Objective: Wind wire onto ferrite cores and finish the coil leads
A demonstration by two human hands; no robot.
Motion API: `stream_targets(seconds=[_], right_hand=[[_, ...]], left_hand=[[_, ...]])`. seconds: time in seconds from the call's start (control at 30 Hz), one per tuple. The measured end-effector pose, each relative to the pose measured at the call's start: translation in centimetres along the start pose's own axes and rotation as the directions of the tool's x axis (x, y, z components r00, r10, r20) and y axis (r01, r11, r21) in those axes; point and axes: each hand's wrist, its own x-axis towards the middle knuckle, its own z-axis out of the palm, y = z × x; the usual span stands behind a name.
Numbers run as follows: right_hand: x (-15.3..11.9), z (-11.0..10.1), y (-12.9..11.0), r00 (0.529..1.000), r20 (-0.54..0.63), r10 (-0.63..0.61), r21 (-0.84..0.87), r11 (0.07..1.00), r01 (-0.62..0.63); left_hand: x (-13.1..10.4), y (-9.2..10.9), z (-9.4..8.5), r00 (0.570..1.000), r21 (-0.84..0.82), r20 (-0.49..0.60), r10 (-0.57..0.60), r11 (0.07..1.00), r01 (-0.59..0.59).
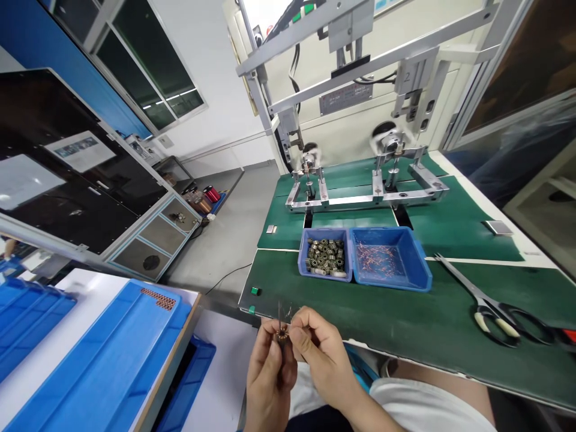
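Observation:
Just in front of the bench edge, my left hand (270, 372) is closed around a small wound stator (282, 336), gripping it between thumb and fingers. Copper windings show round its toothed top, and a thin dark pin or shaft stands up from it. My right hand (321, 351) is pinched shut at the stator's right side, where fine wire ends (289, 312) stick up by the fingertips. What exactly lies between those fingertips is mostly hidden. Beyond the hands, a purple-blue bin (326, 278) holds several metal stator cores (324, 255).
Beside that bin, a blue bin (416, 276) contains copper wire scraps (375, 259). Scissors (488, 303) lie on the green bench mat (387, 318) at right. A two-station metal fixture (351, 203) stands behind. At left, a long blue tray (99, 360) carries small copper-coloured parts (159, 299).

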Motion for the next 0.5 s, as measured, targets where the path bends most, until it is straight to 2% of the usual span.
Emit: stream_targets(seconds=[0.13, 0.23, 0.33, 0.43, 0.5], right_hand=[[-0.1, 0.1, 0.2, 0.999, 0.047, 0.005, 0.051, 0.999, -0.008], [-0.1, -0.1, 0.8, 0.997, 0.081, 0.018, 0.19, 0.981, -0.034], [0.0, -0.3, 1.1, 0.996, 0.077, -0.051, 0.311, 0.95, 0.024], [-0.2, -0.3, 0.7, 0.992, 0.043, -0.123, 0.307, 0.946, 0.104], [-0.6, -0.4, 0.3, 0.99, 0.075, -0.121, 0.304, 0.948, 0.093]], left_hand=[[0.1, 0.1, 0.4, 1.0, -0.047, 0.022, 0.011, 0.999, -0.01], [0.0, 0.5, 0.8, 1.0, -0.088, -0.002, -0.02, 0.996, 0.019], [0.0, 0.7, 1.1, 0.999, -0.104, -0.014, -0.042, 0.994, 0.041], [0.0, 0.8, 1.1, 0.998, -0.09, -0.045, -0.037, 0.995, 0.033], [0.1, 1.1, 1.0, 0.994, -0.075, -0.104, -0.013, 0.997, 0.005]])
